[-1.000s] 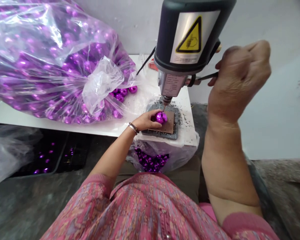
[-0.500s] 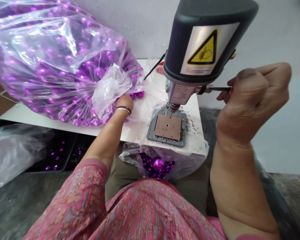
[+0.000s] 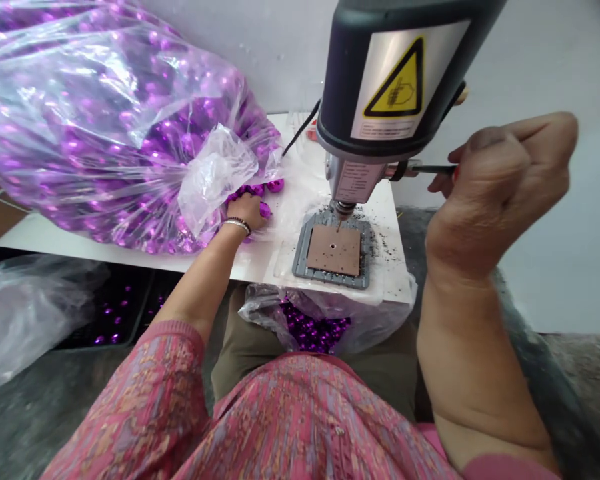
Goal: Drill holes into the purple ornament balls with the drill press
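Left of the drill press, at the gathered mouth of a large clear bag, the left hand reaches among loose purple balls. One purple ball shows against its near side; cannot tell whether it is gripped. Right of the drill press, the right hand is clenched around the feed lever. Under the drill press, a brown plate with one small hole sits on the grey base, the drill bit above it. Whether the bit spins: cannot tell. Dark shavings lie around the base.

Hazards, as judged. A careless pull on the lever with the left hand under the drill press could injure it; the warning label shows a hand. Loose balls left of the drill press may roll off the table if nudged, being round and slick. A ball set on the plate could skid if the bit met its curve off-centre, or sit crooked on grit. The open bag, in front of and below the drill press, could spill if its slack plastic slips.
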`<state>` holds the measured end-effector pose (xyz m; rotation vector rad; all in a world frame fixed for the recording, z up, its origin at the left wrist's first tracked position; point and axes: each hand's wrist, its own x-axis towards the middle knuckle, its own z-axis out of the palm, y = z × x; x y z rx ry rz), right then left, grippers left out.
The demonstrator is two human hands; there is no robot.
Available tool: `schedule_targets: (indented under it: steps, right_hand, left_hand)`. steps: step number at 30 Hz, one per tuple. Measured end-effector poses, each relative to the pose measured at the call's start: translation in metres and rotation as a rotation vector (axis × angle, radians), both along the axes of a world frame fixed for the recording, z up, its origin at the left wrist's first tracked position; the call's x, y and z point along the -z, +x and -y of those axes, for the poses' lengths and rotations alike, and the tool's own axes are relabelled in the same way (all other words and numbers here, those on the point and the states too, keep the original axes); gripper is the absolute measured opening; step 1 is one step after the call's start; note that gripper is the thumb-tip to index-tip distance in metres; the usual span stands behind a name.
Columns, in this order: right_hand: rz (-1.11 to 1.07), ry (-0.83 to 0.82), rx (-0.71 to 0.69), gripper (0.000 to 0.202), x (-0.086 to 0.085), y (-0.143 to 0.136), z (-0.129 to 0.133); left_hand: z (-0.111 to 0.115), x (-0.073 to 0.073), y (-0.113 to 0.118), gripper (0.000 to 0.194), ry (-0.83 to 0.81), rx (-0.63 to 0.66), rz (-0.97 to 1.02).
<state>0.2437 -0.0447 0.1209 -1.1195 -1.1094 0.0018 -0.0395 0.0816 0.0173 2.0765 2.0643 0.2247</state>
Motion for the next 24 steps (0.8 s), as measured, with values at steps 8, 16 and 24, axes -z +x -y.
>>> schedule_targets:
  steps: [8,16,24]
  right_hand:
    - [0.08,-0.004,-0.008,0.027,0.004,0.002,-0.002]
    - [0.032,-0.027,-0.024,0.024,0.001,0.001,-0.003]
    - [0.026,-0.012,-0.032,0.019,-0.008,-0.002,-0.004]
  left_hand:
    - [0.048,-0.002,0.036,0.066,-0.149,0.4,0.751]
    - [0.067,0.026,0.051,0.074,-0.381,0.389,0.962]
    - [0.076,0.01,0.068,0.056,-0.33,0.403,0.86]
